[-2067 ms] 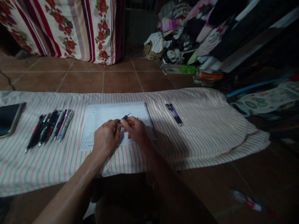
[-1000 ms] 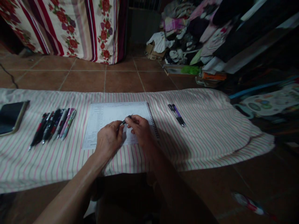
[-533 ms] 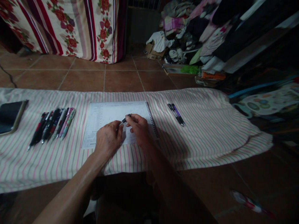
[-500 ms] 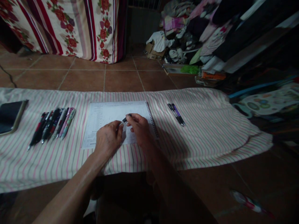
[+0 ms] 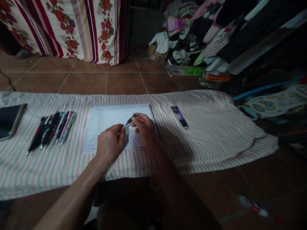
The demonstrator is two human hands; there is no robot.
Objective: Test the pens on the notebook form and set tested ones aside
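Over a spiral-bound notebook (image 5: pixel 96 137) with printed and written pages, both my hands work on a dark pen (image 5: pixel 129 120). My left hand (image 5: pixel 110 139) is closed, pinching the pen's thin, pale lower end. At the upper right, the fingers of my right hand (image 5: pixel 144 126) are closed around its black part. Whether the pale end is a refill or the pen's tip is too small to tell. To the right lie a black pen (image 5: pixel 177 116) and a purple and black pen (image 5: pixel 182 117). Several pens (image 5: pixel 51 129) lie side by side to the left.
A striped cloth (image 5: pixel 216 137) covers the long, low surface under the notebook. A dark-screened tablet or phone (image 5: pixel 11 119) lies at its left end. Beyond are a tiled floor (image 5: pixel 91 80), a floral curtain (image 5: pixel 81 32) and heaped clothes (image 5: pixel 182 28) at the back right.
My right hand has moved slightly up and away from my left hand, and more of the pen's dark part shows between them. The view has shifted slightly.
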